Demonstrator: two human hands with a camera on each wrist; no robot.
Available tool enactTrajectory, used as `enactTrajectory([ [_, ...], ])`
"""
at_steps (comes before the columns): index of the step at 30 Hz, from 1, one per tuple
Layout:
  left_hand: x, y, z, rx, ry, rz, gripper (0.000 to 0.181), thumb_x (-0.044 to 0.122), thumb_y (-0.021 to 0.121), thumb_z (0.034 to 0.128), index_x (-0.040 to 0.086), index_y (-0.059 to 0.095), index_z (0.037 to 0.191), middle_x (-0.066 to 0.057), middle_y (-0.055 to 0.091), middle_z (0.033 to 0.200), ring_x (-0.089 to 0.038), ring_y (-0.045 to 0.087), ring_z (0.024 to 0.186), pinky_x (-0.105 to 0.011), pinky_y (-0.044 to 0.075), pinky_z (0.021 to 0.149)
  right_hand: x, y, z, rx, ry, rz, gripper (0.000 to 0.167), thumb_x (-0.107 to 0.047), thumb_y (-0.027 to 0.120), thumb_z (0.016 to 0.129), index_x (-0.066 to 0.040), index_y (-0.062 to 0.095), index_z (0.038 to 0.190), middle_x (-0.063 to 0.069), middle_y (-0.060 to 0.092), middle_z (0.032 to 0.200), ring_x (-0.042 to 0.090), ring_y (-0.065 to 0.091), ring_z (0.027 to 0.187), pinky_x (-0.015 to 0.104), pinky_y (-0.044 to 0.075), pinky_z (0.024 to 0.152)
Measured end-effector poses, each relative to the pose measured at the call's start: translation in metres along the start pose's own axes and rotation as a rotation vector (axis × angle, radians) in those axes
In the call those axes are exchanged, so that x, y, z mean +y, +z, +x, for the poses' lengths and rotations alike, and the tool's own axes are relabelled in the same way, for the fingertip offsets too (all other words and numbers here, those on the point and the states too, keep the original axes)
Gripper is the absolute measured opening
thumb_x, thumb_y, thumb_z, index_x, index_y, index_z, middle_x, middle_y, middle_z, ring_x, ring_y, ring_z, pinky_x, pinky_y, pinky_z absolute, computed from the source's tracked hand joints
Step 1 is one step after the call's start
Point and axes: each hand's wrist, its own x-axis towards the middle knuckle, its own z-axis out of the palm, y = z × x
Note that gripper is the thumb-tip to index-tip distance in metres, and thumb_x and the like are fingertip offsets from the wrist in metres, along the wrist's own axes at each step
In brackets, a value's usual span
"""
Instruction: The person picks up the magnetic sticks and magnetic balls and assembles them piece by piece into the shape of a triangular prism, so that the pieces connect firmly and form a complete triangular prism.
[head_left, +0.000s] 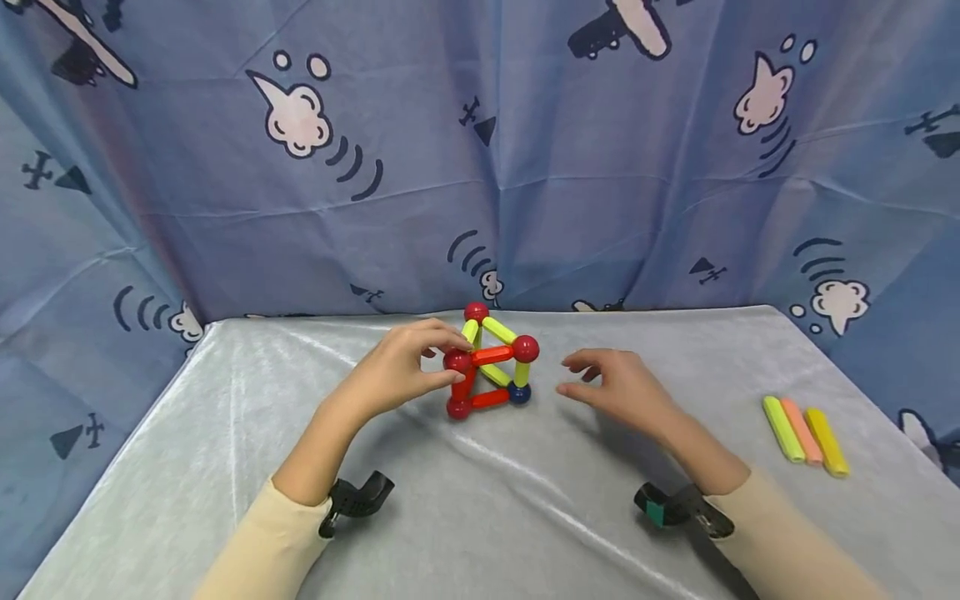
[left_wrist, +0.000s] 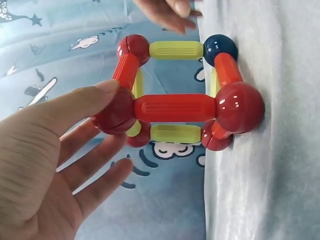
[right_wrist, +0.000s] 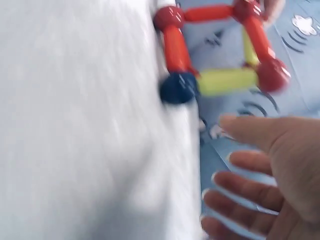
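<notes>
A frame of magnetic rods and balls stands on the cloth-covered table, joined from red and yellow-green rods. Its visible balls are red, except one dark blue ball low on the right. My left hand pinches the upper near-left red ball between thumb and fingers. In the left wrist view the lower fingers spread out below that ball. To the right of the frame, apart from it, my right hand is held with loosely bent fingers and nothing in it. The right wrist view is blurred.
Three loose rods lie side by side at the right: a yellow-green rod, an orange-pink rod and a yellow rod. A blue patterned curtain hangs behind the pale table cloth.
</notes>
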Motion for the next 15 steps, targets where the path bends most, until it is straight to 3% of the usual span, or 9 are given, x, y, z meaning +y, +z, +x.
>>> enactTrajectory([
  [8, 0.002, 0.0, -0.001, -0.042, -0.003, 0.05, 0.032, 0.007, 0.081, 0.0845, 0.015, 0.076, 0.115, -0.001, 0.069, 0.124, -0.018, 0.067, 0.11, -0.036, 0.058, 0.095, 0.052, -0.074, -0.05, 0.023, 0.201, -0.139, 0.063, -0.043, 0.073, 0.091, 0.005, 0.061, 0.131, 0.031, 0.064, 0.129, 0.047, 0.066, 0.11, 0.056, 0.057, 0.082],
  [10, 0.002, 0.0, -0.001, -0.041, 0.007, 0.063, 0.031, 0.007, 0.081, 0.0845, 0.015, 0.076, 0.115, 0.0, 0.07, 0.123, -0.018, 0.068, 0.108, -0.037, 0.058, 0.095, 0.068, -0.085, -0.065, 0.028, 0.266, -0.186, 0.066, -0.044, 0.073, 0.091, 0.007, 0.059, 0.131, 0.034, 0.063, 0.127, 0.049, 0.065, 0.108, 0.057, 0.057, 0.077],
  [15, 0.002, -0.003, -0.002, -0.04, 0.032, 0.118, 0.031, 0.006, 0.081, 0.0843, 0.013, 0.076, 0.114, 0.0, 0.071, 0.117, -0.017, 0.068, 0.103, -0.038, 0.059, 0.092, 0.102, -0.095, -0.093, -0.054, 0.442, -0.269, 0.077, -0.048, 0.073, 0.087, 0.012, 0.054, 0.131, 0.039, 0.06, 0.122, 0.046, 0.065, 0.093, 0.046, 0.055, 0.06],
])
